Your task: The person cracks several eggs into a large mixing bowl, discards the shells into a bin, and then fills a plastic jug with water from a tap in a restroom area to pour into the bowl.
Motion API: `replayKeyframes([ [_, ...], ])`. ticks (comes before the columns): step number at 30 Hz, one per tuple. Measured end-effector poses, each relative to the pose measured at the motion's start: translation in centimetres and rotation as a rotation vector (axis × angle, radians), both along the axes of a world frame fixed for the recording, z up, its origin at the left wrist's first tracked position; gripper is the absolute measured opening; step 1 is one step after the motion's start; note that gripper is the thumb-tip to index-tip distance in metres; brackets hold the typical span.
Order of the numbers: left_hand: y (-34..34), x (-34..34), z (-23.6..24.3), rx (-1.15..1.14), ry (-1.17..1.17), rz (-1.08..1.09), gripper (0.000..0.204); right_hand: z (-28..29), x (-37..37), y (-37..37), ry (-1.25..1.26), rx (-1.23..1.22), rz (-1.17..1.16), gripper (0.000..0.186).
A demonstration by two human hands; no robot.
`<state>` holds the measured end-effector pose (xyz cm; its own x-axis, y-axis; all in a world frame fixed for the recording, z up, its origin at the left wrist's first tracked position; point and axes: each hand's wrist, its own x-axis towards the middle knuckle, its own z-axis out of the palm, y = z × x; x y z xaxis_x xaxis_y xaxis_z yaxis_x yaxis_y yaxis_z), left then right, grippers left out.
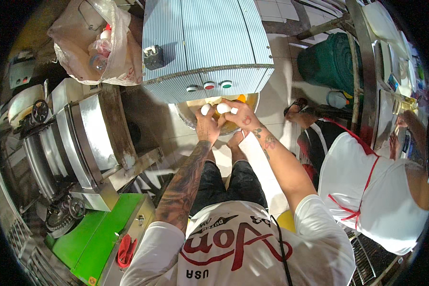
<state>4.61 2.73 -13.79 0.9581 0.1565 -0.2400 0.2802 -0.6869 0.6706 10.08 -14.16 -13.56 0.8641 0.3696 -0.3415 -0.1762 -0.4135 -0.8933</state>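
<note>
Both my hands are close together over a round metal bowl (182,121), under the front of a box-shaped machine covered in blue-and-white stripes (207,38). Pale and yellow contents show in the bowl, partly hidden by my hands. My left hand (208,126) is closed, with a white egg (206,109) at its fingertips. Another white egg (223,108) sits in my right hand (242,116), whose fingers curl round it. A yellowish patch shows between the two hands. Whether the eggs are whole or cracked shells I cannot tell.
A roller machine with metal cylinders (35,162) stands left, beside a green cabinet (93,238). An open plastic sack (128,57) is at the upper left. To the right, a person in white (372,190) works at a cluttered table, with a dark green bin (326,62) beyond.
</note>
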Motion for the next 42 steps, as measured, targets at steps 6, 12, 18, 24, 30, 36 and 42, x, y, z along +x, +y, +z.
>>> replayKeyframes([
  [6, 0.5, -0.2, 0.0, -0.035, -0.04, 0.039, 0.049, 0.5, 0.0, 0.5, -0.131, 0.001, -0.001, 0.056],
  [12, 1.1, -0.3, -0.7, -0.023, -0.161, 0.003, 0.048, 1.9, 0.4, 0.8, -0.141, -0.035, 0.017, 0.057],
  [18, 3.1, 0.0, -0.7, 0.01, -0.201, -0.086, 0.046, 1.1, 0.0, -0.3, -0.062, -0.039, 0.151, 0.054],
  [24, 4.6, -0.4, 0.2, 0.051, 0.031, 0.09, 0.051, -0.7, -1.5, -0.7, -0.094, -0.109, -0.085, 0.039],
  [30, 4.6, -1.6, 0.7, 0.016, 0.053, 0.121, 0.05, -1.5, -2.3, 0.7, 0.302, -0.173, -0.201, 0.049],
  [36, 4.1, -2.9, 0.5, -0.099, 0.001, 0.104, 0.045, -0.4, -3.4, 4.4, 0.236, -0.02, -0.143, 0.055],
  [42, 4.9, -4.8, 1.1, -0.116, -0.196, 0.07, 0.055, 5.0, -4.4, 5.7, 0.055, 0.193, -0.356, 0.037],
])
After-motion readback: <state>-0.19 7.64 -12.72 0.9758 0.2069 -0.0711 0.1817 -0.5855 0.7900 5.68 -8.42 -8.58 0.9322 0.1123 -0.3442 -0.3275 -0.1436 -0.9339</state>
